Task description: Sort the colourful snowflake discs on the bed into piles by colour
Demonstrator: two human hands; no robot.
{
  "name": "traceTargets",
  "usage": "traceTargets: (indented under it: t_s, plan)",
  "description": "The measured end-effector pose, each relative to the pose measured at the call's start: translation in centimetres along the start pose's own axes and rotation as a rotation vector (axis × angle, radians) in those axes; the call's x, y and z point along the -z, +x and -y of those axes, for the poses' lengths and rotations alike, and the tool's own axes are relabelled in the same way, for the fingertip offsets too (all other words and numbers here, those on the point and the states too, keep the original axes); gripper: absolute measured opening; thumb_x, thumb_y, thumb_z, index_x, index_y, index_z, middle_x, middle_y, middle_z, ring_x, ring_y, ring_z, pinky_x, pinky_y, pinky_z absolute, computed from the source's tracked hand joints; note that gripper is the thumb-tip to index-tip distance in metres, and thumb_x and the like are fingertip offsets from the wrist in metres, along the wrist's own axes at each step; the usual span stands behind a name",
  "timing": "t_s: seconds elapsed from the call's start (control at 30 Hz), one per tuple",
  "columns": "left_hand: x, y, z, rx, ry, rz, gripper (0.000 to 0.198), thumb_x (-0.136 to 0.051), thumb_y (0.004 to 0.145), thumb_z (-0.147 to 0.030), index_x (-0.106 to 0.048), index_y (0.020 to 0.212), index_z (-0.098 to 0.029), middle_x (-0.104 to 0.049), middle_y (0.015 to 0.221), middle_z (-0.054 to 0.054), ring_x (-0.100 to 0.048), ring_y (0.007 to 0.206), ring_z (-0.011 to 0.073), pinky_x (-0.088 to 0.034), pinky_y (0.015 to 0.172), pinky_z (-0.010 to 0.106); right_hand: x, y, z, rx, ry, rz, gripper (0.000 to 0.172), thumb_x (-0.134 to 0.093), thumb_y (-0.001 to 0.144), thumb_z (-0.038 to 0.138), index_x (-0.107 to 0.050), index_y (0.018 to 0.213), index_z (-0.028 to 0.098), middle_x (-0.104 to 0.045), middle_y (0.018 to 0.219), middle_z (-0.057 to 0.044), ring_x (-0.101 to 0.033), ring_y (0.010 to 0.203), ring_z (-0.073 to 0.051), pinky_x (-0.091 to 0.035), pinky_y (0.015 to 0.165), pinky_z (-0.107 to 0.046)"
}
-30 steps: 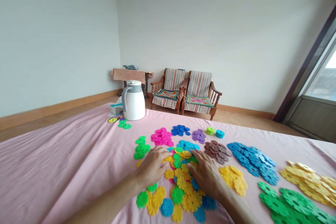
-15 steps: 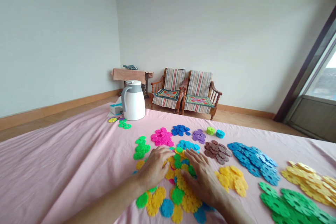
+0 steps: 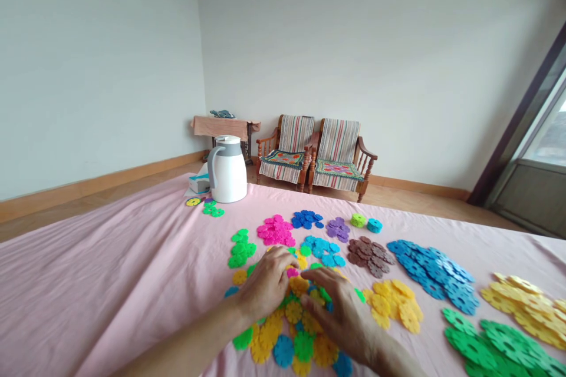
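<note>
A mixed heap of flower-shaped plastic discs (image 3: 267, 336), mostly yellow, green and blue with some pink, lies on the pink tablecloth in front of me. My left hand (image 3: 268, 280) rests over the heap's left side, fingers loosely bent and thumb apart. Over the right side, my right hand (image 3: 342, 309) points its fingers toward the left one, with a gap between thumb and index finger. Both hands are open, and I see no disc gripped in either. A pink disc (image 3: 292, 272) shows between the fingertips. Discs beneath the palms are hidden.
Single-colour piles ring the heap: green (image 3: 241, 250), pink (image 3: 275, 231), purple (image 3: 337, 229), brown (image 3: 369, 256), yellow (image 3: 393, 303) and large blue discs (image 3: 428, 268). A white jug (image 3: 230, 174) stands at the far left, beside a small box (image 3: 198, 184). Two armchairs (image 3: 338, 153) stand beyond.
My hands have drawn closer together over the heap, the fingertips now bent inward. Discs under them have shifted; a green one now lies right of my right hand. The view has turned slightly left.
</note>
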State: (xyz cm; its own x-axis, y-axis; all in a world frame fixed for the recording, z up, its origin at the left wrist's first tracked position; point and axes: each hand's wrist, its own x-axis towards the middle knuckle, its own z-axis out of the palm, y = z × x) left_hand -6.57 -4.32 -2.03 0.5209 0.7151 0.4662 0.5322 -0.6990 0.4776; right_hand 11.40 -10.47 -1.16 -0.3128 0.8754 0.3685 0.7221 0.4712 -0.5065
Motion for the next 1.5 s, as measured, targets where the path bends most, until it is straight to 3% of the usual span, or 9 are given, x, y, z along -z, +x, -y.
traceTargets:
  t_s: [0.17,0.33,0.5,0.7,0.87,1.03,1.17,1.33,1.5]
  plan:
    - [-0.8,0.0,0.7,-0.035,0.034,0.022,0.059,-0.039,0.069,0.004,-0.055,0.119,-0.024,-0.056,0.118,0.002,-0.046,0.113,0.0161,-0.035,0.103,0.033,0.0,0.4,-3.3,-0.21,-0.22,-0.216,0.016,-0.044,0.083,0.02,-0.06,0.085,0.019,-0.065,0.082,-0.006,-0.059,0.081,-0.02,-0.042,0.073,-0.03]
    - [-1.3,0.0,1.2,-0.032,0.124,0.097,0.061,-0.042,0.068,0.002,-0.052,0.124,-0.019,-0.051,0.129,0.006,-0.042,0.12,0.0204,-0.031,0.106,0.039,0.6,0.4,-4.9,-0.331,-0.373,-0.223,0.015,-0.043,0.077,0.012,-0.057,0.078,0.018,-0.063,0.075,-0.006,-0.059,0.074,-0.019,-0.04,0.066,-0.028]
    - [-0.8,0.3,0.8,-0.08,0.077,0.102,0.049,-0.04,0.067,0.003,-0.063,0.104,-0.021,-0.062,0.108,0.003,-0.051,0.105,0.0183,-0.038,0.097,0.036,-0.2,0.2,-3.7,-0.245,-0.241,-0.167,0.017,-0.042,0.078,0.011,-0.057,0.078,0.018,-0.062,0.075,-0.005,-0.058,0.075,-0.018,-0.04,0.068,-0.027]
    - [-0.7,0.4,0.8,-0.001,0.031,0.033,0.038,-0.038,0.064,0.005,-0.063,0.08,-0.019,-0.062,0.083,0.002,-0.055,0.088,0.0167,-0.042,0.084,0.03,-0.7,-0.1,-1.4,-0.028,0.076,-0.047,0.023,-0.041,0.082,0.012,-0.06,0.09,0.021,-0.064,0.087,-0.002,-0.058,0.082,-0.014,-0.042,0.074,-0.024]
    - [-0.4,0.4,0.5,0.013,0.014,-0.025,0.038,-0.039,0.071,0.001,-0.063,0.092,-0.02,-0.062,0.094,0.003,-0.053,0.097,0.0163,-0.041,0.09,0.03,-0.5,0.3,-2.9,-0.102,0.027,-0.154,0.023,-0.038,0.082,0.012,-0.06,0.083,0.018,-0.065,0.081,-0.004,-0.058,0.079,-0.016,-0.042,0.072,-0.027]
    - [-0.6,1.1,0.6,-0.037,0.091,0.1,0.052,-0.04,0.068,0.002,-0.061,0.11,-0.021,-0.06,0.113,0.004,-0.05,0.107,0.0186,-0.037,0.098,0.034,-0.3,0.6,-4.5,-0.157,-0.102,-0.158,0.023,-0.038,0.079,0.011,-0.06,0.078,0.018,-0.064,0.076,-0.004,-0.056,0.074,-0.016,-0.04,0.07,-0.027]
    - [-1.5,2.3,0.8,-0.06,0.2,0.17,0.058,-0.042,0.066,0.001,-0.056,0.118,-0.02,-0.058,0.116,0.007,-0.048,0.109,0.0225,-0.038,0.096,0.038,-0.2,0.6,-4.2,-0.162,-0.127,-0.145,0.024,-0.037,0.082,0.012,-0.06,0.078,0.018,-0.062,0.076,-0.004,-0.055,0.074,-0.016,-0.039,0.069,-0.026]
    - [-2.1,3.2,0.4,-0.055,0.22,0.21,0.051,-0.044,0.065,0.001,-0.06,0.109,-0.022,-0.061,0.107,0.006,-0.051,0.104,0.0227,-0.041,0.09,0.035,0.0,0.5,-4.0,-0.171,-0.114,-0.132,0.023,-0.038,0.084,0.013,-0.06,0.079,0.019,-0.062,0.076,-0.003,-0.055,0.074,-0.016,-0.038,0.069,-0.025]
    - [-0.5,3.2,0.2,-0.069,0.088,0.272,0.036,-0.04,0.064,0.001,-0.066,0.08,-0.018,-0.065,0.081,0.003,-0.059,0.081,0.0169,-0.044,0.074,0.025,0.0,0.5,-4.0,-0.18,-0.137,-0.129,0.022,-0.039,0.084,0.015,-0.06,0.078,0.019,-0.061,0.075,-0.003,-0.055,0.073,-0.015,-0.037,0.067,-0.024]
